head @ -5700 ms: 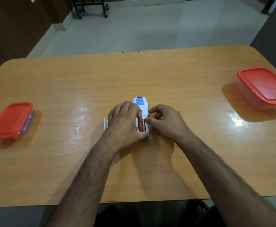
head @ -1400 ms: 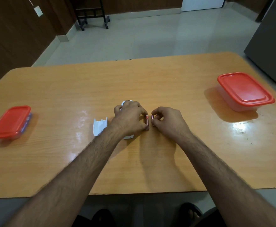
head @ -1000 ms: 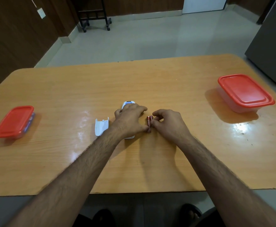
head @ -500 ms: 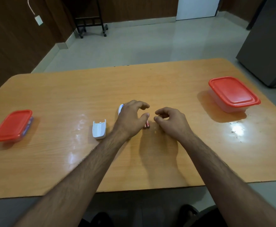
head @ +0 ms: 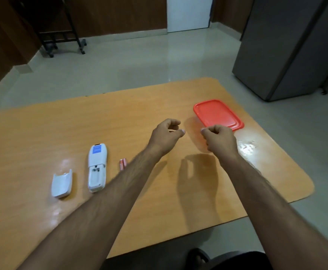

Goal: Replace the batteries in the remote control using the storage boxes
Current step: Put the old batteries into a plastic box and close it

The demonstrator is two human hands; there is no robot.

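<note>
Head view: a person's two bare hands reach over a wooden counter [head: 42, 133] toward a red-lidded storage box [head: 217, 114] at about one o'clock. The left hand [head: 165, 137] hangs in the air with fingers loosely curled and thumb forward, its grip holding nothing. The right hand [head: 220, 140] is just short of the box's near edge, fingers curled under; whether it touches the lid cannot be told, and nothing shows in its grip.

At about nine o'clock from the hands, the white remote control [head: 97, 168] lies face down, its battery bay open and apparently vacant. Its detached back cover [head: 62, 183] rests just beside it at the remote's nine o'clock, out of the way. Two small reddish batteries [head: 122, 164] lie side by side at its three o'clock, partly hidden by the left forearm, likely the old pair set aside.

Both hands heading for the closed box suggests the lid comes off next, one hand steadying, one lifting.
</note>
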